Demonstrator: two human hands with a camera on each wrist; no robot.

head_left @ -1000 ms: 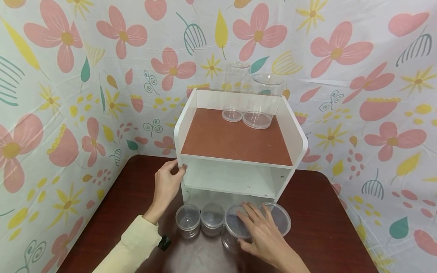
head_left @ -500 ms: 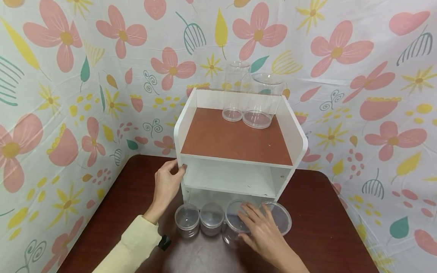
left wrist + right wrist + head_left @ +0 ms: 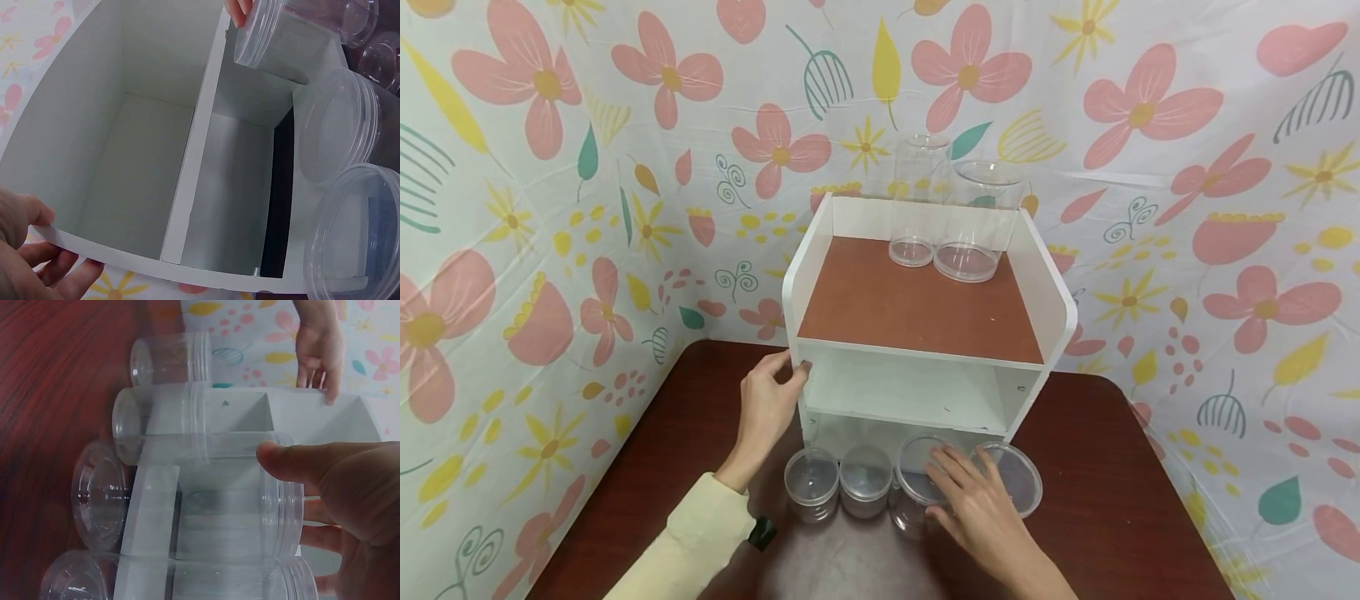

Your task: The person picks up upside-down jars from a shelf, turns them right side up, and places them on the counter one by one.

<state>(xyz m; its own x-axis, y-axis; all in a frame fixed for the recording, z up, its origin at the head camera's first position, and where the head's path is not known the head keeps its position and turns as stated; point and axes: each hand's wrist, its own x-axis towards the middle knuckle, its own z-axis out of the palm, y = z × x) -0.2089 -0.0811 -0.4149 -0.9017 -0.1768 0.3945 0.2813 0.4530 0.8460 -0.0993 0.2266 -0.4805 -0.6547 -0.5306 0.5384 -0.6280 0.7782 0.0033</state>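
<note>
My right hand (image 3: 988,517) grips a clear plastic jar (image 3: 917,492) by its lidded top, thumb on the near side and fingers on the far side. In the right wrist view, the thumb presses the rim of this held jar (image 3: 281,506). My left hand (image 3: 769,404) holds the front edge of the white shelf unit's left side panel (image 3: 131,265), thumb inside and fingers outside. Another wide jar (image 3: 1018,483) is partly hidden behind the right hand. To the left stand two smaller lidded jars, the middle one (image 3: 867,483) and the leftmost one (image 3: 812,487).
Two taller clear containers, one narrow (image 3: 913,204) and one wide (image 3: 973,225), stand upright on the unit's brown top (image 3: 910,304). Below it are two white compartments, the upper (image 3: 910,387) and the lower. Dark red table (image 3: 1097,483) surrounds the unit; patterned cloth (image 3: 865,83) hangs behind.
The jar in my right hand has shifted slightly toward the shelf unit, its base rising a little in the head view. My left hand stays in place on the side panel.
</note>
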